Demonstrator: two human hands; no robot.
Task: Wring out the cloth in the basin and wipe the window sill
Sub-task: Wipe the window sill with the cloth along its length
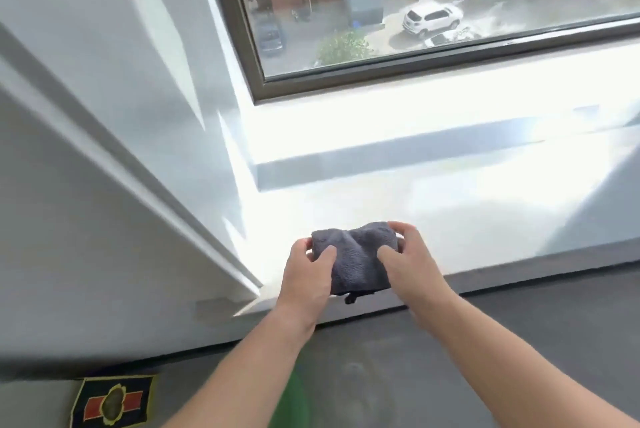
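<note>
Here we are at the window sill (467, 213), bright white and glaring in the daylight, and both hands are on the cloth (356, 254). It is dark grey, fluffy and folded into a small wad, sitting right at the sill's front edge, towards its left end. Whether it lies on the sill or hangs just above it, I can't say from this angle.

The left hand (306, 275) has the cloth's left side: thumb laid across the near face, fingers tucked round behind, a firm pinch. The right hand (414, 265) mirrors it on the other side, thumb pressed into the fabric and fingertips hooked over the top right corner. Between the two thumbs the cloth dips in a soft crease (a small dark loop (349, 297) dangles from its bottom edge, over the lip of the sill).

At the back of the sill stands the dark window frame (415, 64), and through the glass a white car (433, 17) is parked down in the yard. Left of the sill a pale wall (104, 150) runs towards us. Below the sill's front edge comes a dark grey surface (536, 330), and down at its lower left a patterned patch (112, 400) in black, red and yellow.
</note>
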